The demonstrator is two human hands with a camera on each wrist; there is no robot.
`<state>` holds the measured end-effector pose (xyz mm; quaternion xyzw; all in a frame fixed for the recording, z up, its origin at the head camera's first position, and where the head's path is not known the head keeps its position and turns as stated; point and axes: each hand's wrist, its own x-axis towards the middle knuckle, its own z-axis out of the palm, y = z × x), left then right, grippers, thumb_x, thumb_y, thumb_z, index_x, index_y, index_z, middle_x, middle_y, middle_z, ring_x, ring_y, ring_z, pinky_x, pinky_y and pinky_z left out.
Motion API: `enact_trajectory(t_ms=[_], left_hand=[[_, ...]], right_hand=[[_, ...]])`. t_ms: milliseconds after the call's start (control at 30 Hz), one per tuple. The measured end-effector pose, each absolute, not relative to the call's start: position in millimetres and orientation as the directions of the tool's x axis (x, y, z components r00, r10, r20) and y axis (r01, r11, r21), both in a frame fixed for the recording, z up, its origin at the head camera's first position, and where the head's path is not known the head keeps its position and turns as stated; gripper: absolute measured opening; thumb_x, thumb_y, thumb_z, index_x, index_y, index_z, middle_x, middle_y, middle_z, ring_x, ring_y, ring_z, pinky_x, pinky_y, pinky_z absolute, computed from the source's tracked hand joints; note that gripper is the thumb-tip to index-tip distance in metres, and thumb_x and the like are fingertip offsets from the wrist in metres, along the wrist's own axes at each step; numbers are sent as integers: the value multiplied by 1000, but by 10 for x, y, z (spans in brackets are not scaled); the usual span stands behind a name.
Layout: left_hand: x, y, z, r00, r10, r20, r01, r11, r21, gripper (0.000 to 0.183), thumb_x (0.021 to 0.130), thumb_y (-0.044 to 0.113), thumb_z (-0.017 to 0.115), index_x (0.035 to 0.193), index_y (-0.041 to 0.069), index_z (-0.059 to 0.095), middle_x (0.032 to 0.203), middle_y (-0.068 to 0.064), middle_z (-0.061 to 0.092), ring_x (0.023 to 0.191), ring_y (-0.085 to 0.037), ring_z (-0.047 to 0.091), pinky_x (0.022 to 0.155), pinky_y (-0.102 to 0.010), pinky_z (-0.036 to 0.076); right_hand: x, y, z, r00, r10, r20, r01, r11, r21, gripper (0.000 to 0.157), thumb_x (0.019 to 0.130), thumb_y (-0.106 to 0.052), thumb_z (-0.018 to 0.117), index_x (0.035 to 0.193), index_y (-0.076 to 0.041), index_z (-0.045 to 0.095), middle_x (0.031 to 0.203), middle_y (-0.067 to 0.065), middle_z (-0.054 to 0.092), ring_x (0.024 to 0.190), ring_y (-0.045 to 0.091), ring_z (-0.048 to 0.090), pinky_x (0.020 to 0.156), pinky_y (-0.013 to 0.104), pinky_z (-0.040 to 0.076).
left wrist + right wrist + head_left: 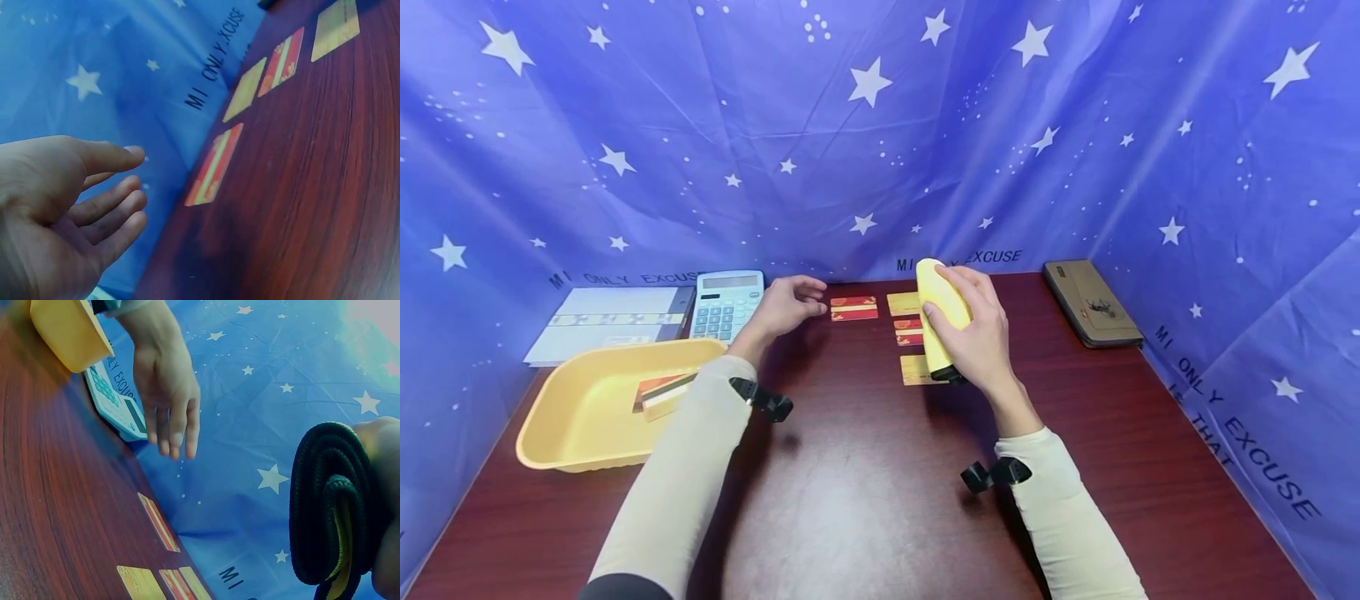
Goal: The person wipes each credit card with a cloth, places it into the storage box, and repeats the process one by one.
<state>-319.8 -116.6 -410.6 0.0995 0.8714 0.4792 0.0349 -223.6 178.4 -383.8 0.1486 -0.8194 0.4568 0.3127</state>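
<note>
My right hand (983, 333) grips a folded cloth (942, 312), yellow outside, above the table. Dark fuzzy layers of the cloth (328, 500) show at its end in the right wrist view. My left hand (781, 310) hovers with relaxed fingers, left of a red card (853, 308) with a pale stripe; it holds nothing. Under and beside the cloth lie a yellow card (902, 303), a second red card (908, 332) and another yellow card (919, 370), the cloth and hand partly covering them in the head view.
A yellow basin (572, 392) with several cards (662, 396) inside stands at the left, partly behind my left forearm. Behind it are a calculator (722, 312) and a grey-white folder or book (613, 321). A brown zipped case (1093, 304) lies at the back right, near the starry curtain (820, 150).
</note>
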Motion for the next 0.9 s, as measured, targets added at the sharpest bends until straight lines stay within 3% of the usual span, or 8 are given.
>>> enact_trajectory(t_ms=[167,467,667,900], left_hand=[[-3268,-1071,-4294,-983,179,-47,56,525,849,49,89,7,76,136,1,63,131,-24,68,121,-35,66,104,-39,55],[-3422,-975,-4499,-988,152,-16,99,715,692,66,86,25,81,144,7,56,147,-22,57,138,-41,49,122,-49,39],[-3479,-979,-4609,-991,109,-78,34,770,637,73,88,41,77,151,15,51,158,-21,38,144,-46,36,121,-59,33],[-3514,-950,-4658,-991,108,-82,37,797,603,69,90,42,75,151,18,52,158,-21,37,142,-45,36,118,-59,35]], right_hand=[[-2218,1787,-3864,-769,35,638,-518,551,-654,52,85,-17,82,136,-21,69,135,8,63,118,26,60,80,34,49],[-2251,1764,-3857,-765,26,643,-527,548,-649,52,86,-18,81,136,-22,69,135,8,62,118,25,60,81,34,49],[-2251,1749,-3864,-764,21,645,-529,551,-645,52,86,-17,82,136,-21,69,134,9,63,119,25,60,82,34,49],[-2252,1745,-3872,-766,19,643,-527,555,-644,51,86,-17,82,135,-21,69,134,8,63,119,24,60,83,32,48]])
